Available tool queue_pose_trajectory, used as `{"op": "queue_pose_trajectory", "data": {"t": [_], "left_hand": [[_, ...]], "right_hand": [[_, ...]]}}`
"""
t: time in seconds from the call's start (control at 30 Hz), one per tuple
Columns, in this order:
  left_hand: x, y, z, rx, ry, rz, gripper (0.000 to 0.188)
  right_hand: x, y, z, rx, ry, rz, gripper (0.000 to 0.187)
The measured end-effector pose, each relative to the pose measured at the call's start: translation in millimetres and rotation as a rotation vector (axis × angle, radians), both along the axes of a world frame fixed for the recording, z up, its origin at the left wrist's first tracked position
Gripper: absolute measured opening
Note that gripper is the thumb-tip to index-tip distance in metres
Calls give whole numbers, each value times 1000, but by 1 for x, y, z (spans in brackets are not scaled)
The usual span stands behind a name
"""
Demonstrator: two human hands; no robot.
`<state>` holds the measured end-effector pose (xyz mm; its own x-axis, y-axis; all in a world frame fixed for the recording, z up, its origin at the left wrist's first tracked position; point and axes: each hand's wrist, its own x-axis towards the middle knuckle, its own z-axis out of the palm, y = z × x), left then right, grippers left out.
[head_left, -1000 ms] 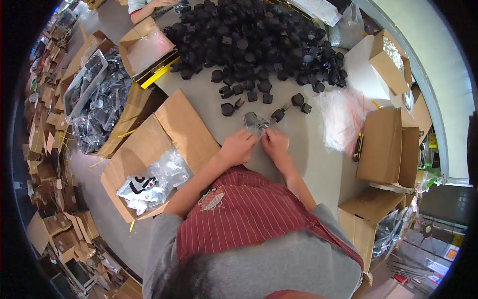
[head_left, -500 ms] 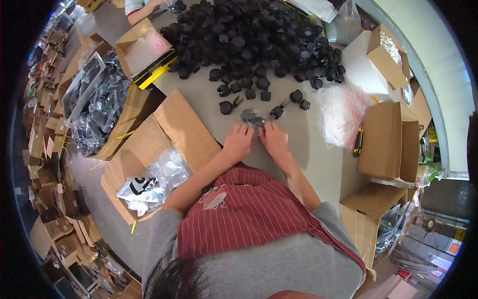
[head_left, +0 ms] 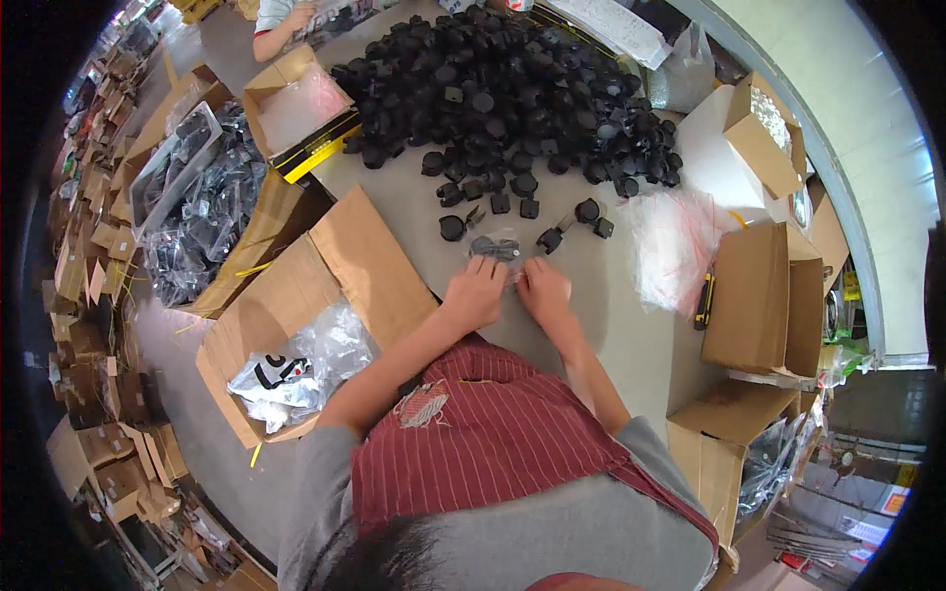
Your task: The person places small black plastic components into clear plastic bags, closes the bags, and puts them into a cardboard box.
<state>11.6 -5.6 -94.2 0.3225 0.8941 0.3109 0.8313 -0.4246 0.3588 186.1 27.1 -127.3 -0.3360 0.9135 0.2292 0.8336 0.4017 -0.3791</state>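
While the left hand [head_left: 475, 295] pinched the near edge of a clear bag [head_left: 505, 240], the right hand [head_left: 545, 293] pinched it at four o'clock. A dark part [head_left: 485, 248] showed inside. Loose black pieces [head_left: 587, 210] lay at two o'clock from the bag, plastic sleeves [head_left: 673, 246] at three, the black heap [head_left: 493, 102] at twelve.

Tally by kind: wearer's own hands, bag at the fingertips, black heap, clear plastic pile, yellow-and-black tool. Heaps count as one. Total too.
Left hand and right hand: 2
Clear bag with dark contents: 1
Heap of black parts: 1
Pile of clear plastic: 1
Yellow-and-black tool: 1
Total: 6
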Motion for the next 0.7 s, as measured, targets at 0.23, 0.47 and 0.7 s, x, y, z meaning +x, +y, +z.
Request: {"op": "queue_pose_trajectory", "data": {"t": [0.23,0.47,0.7], "left_hand": [[10,45,-10,227,17,-101,33],[7,75,-29,376,168,-68,30],[-2,63,-12,176,139,-18,39]], "right_hand": [[-1,-10,1,82,45,-21,14],[-3,-14,-1,171,150,44,14],[8,-19,3,-170,229,-8,17]]}}
